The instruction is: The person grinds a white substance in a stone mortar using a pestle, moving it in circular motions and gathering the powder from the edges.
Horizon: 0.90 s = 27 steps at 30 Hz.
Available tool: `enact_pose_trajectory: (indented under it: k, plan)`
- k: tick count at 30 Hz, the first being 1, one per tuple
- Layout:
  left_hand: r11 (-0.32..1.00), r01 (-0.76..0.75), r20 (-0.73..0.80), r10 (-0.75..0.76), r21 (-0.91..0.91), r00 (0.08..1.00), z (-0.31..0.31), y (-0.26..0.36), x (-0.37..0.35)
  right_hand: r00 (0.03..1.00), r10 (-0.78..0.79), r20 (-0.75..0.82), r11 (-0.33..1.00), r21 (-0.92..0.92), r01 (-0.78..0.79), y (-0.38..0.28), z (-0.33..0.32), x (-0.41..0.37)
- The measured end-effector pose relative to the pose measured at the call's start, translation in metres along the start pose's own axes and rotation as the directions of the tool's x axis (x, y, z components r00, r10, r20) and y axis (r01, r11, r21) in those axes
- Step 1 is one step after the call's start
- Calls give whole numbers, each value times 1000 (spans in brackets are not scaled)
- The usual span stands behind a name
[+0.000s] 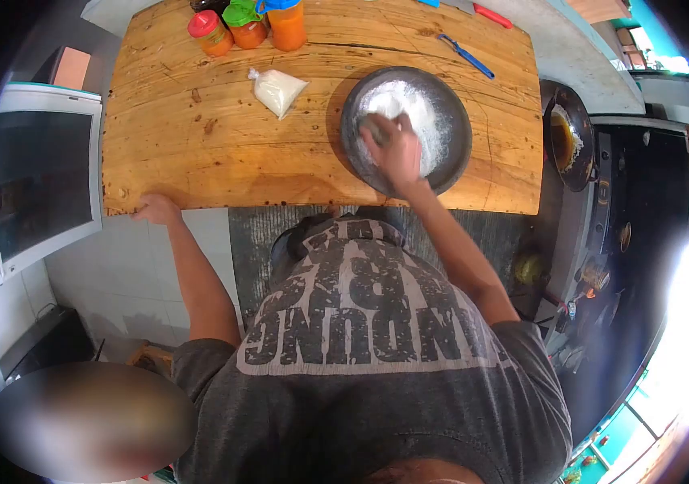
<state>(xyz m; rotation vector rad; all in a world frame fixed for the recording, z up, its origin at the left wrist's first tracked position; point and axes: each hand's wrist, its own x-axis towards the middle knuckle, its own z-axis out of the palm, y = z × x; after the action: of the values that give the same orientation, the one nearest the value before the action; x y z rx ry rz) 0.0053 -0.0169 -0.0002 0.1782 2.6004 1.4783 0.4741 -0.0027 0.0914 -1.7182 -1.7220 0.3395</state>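
**Head view**

1. The wooden worktop [199,153] fills the upper half of the frame. The person stands at its near edge in a grey printed T-shirt [376,355].
2. The left hand [157,210] rests on the near left corner of the worktop, at the edge. Its grip is loosely spread and pinches nothing.
3. The right hand [393,149] is inside the round dark metal dish [457,153], which stands on the right part of the worktop, close to the near edge.
4. The dish holds a layer of white flour [425,113]. The right fingers bend down into the flour and cover a small greyish lump [375,129] on the left side of the dish. Whether the grip is pressed together on the lump or only lies on it cannot be told.
5. A small clear bag of white powder [277,90] lies just left of the dish, apart from it.
6. Three jars with orange contents stand at the far edge: a red-lidded jar [211,32], a green-lidded jar [245,26] and a blue-lidded jar [286,20].
7. A blue-handled tool [467,55] lies beyond the dish. A red-handled tool [491,14] lies at the far edge.
8. Right of the worktop, a dark wok [570,137] containing yellowish liquid sits on a stove.
9. Left of the worktop is a white appliance [34,177] with a dark window.
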Motion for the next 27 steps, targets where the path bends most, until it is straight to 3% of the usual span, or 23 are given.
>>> enact_pose_trajectory:
  k: [3, 5, 6, 7, 9, 12, 13, 15, 18, 21, 23, 27]
  plan:
    - [1000, -22, 8, 22, 9, 1000, 5, -4, 7, 998, -1, 62, 989, -145, 10, 22, -3, 47]
    - [999, -36, -10, 36, 21, 999, 7, -17, 15, 923, 262, 282, 939, 146, -311, 30, -20, 65]
    - [999, -18, -1, 18, 29, 1000, 4, -14, 12, 873, 318, 371, 893, 193, -407, 46, -15, 60]
    - [1000, 3, 4, -3, 29, 1000, 2, -8, 7, 910, 265, 318, 919, 201, -338, 39, -16, 41]
    - [1000, 2, 0, -2, 25, 1000, 3, -3, 4, 999, -29, 40, 999, -37, 30, 26, 0, -9]
    - [998, -56, -26, 56, 18, 998, 2, -4, 2, 998, -63, -21, 997, -56, 61, 5, -10, -11]
    - [997, -72, -32, 73, 14, 997, 2, -3, 1, 1000, -1, 20, 997, -83, 2, 14, -5, 3]
    - [999, -48, -13, 49, 20, 999, 4, 4, -5, 998, -20, 59, 996, -91, 26, 29, -3, 41]
    - [999, 24, 9, -24, 29, 1000, -5, 7, -5, 928, 210, 307, 961, 109, -253, 46, -21, 59]
    - [1000, -4, -7, 4, -21, 1000, 0, 4, -2, 987, 31, 157, 998, -60, -21, 28, -25, -3]
    - [1000, -18, -9, 18, 12, 1000, -1, 4, -4, 998, -59, 2, 998, 14, 59, 10, -18, -33]
    - [999, -28, -11, 28, 21, 1000, 3, -4, 2, 996, -83, 40, 992, -89, 86, 36, -1, 31]
